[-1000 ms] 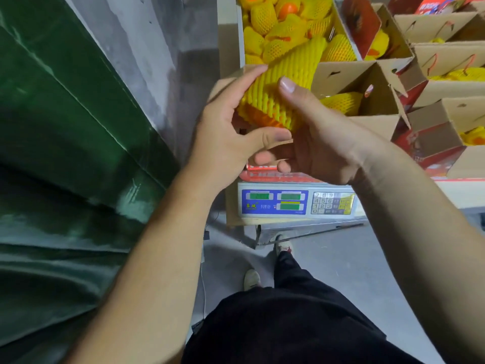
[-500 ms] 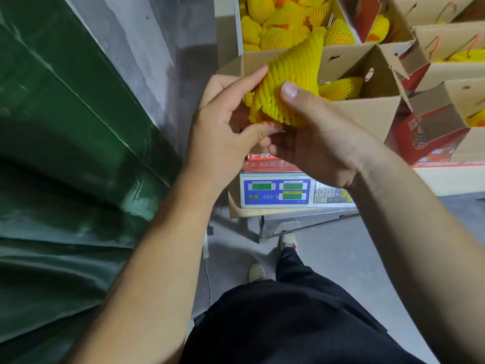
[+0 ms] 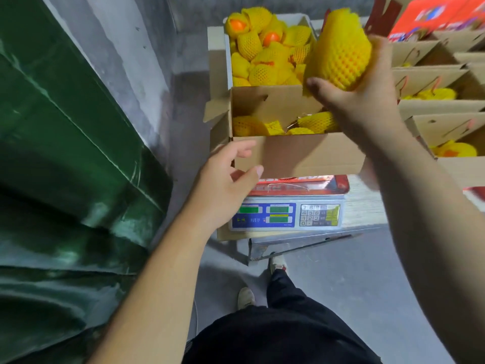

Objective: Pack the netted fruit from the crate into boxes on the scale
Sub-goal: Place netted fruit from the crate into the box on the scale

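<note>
The right hand (image 3: 364,101) is raised above the open cardboard box (image 3: 301,153) that sits on the scale (image 3: 286,215), and its grip is curled round one netted fruit (image 3: 341,52), a plump piece in yellow foam mesh held upright, with the thumb on the near side and the fingers behind it. That fruit hangs in the air over the box's back right corner, just in front of the crate (image 3: 265,48) behind, which is heaped with more yellow-netted fruit, a couple showing orange skin at the open top of their sleeves. Inside the box on the scale a few netted pieces (image 3: 317,122) already lie along the bottom. The left hand (image 3: 228,177) is down at the box's near left corner, its grip loose and half wide: the fingers are gently bent, thumb and forefinger apart, lying against the cardboard wall without plainly clasping it. The scale's blue panel with green displays and a keypad faces the person, and it rests on a counter (image 3: 364,206). To the right stand more open boxes (image 3: 441,122), some holding yellow netted fruit. A dark green tarpaulin (image 3: 65,153) fills the left side, and black trousers and pale shoes show on the grey floor below
</note>
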`<act>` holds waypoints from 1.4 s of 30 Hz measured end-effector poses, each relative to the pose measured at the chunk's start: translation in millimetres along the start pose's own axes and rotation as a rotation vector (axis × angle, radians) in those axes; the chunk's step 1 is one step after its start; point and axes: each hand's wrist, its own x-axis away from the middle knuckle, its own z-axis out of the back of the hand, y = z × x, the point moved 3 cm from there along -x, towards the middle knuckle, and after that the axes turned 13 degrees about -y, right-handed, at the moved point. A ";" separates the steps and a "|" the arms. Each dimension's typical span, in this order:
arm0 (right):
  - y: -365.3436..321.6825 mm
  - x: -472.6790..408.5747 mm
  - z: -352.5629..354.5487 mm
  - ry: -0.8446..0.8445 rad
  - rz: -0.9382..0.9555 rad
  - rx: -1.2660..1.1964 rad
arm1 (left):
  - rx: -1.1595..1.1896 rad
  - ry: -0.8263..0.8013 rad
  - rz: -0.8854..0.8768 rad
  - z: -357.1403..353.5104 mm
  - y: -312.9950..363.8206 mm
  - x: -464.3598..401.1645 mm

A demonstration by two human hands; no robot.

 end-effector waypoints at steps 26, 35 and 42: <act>-64.3 61.6 -66.0 -0.662 0.242 0.345 | -0.348 -0.006 0.061 31.4 31.5 4.9; -54.0 52.6 -62.2 -0.683 0.228 0.301 | -0.330 0.026 0.044 28.1 31.6 -4.4; -40.0 27.3 -52.5 -0.646 0.200 0.215 | -0.252 0.011 0.019 23.6 35.1 -39.4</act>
